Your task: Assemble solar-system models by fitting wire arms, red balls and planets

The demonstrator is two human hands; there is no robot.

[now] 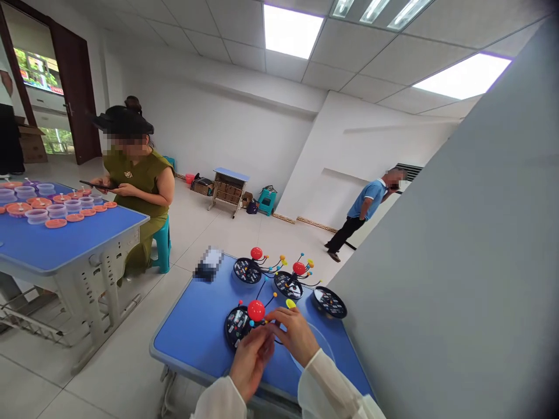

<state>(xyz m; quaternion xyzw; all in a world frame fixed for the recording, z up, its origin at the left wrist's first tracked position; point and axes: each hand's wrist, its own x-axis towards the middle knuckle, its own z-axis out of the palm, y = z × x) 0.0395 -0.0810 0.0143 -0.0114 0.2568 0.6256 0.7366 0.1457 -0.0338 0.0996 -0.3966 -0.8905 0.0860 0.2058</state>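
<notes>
Both hands meet at the right side of a planet model with a red ball (256, 310) over a round black base (236, 326). My left hand (253, 358) is closed, its fingertips bunched below the ball; what it grips is hidden. Above and to its right, my right hand (297, 334) bends its fingers together near the model's thin arms, and what they pinch is too small to tell. A yellow piece (290, 304) shows just behind the right fingers. Under the right wrist lies a clear round tray (325, 343).
Two similar models (247, 271) (289, 285) and a black round base (329, 302) stand along the back of the blue table (187, 323). A wall rises at the right. At left, a seated person (140, 180) holds a phone by another table (96, 230) with cups; another person (364, 201) stands behind.
</notes>
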